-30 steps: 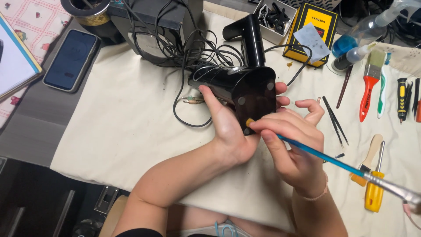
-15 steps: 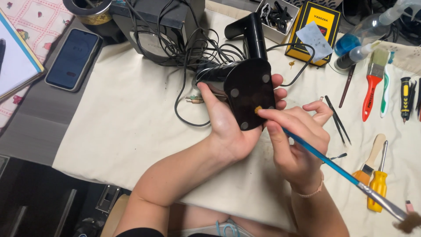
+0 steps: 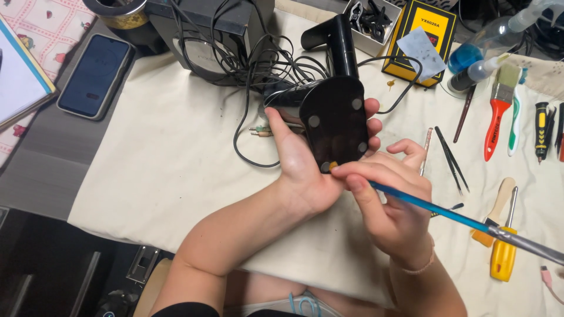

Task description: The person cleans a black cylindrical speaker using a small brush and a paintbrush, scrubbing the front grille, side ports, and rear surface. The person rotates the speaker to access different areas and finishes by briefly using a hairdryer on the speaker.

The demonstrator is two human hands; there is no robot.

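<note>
At centre frame, a glossy black device (image 3: 333, 120) with 4 round grey pads on its underside is gripped by the left hand (image 3: 299, 167), fingers wrapped behind it. A blue-handled tool (image 3: 446, 212) is pinched narrowly in the right hand (image 3: 390, 202), its tip set at the device's lower edge. Tangled black cables (image 3: 258, 64) are seen above, a phone (image 3: 94, 75) at upper left.

One phone (image 3: 95, 75), one red-handled paintbrush (image 3: 498, 108), one yellow screwdriver (image 3: 504, 253), two spray bottles (image 3: 477, 53), one black speaker (image 3: 335, 123), two hands (image 3: 302, 167).
</note>
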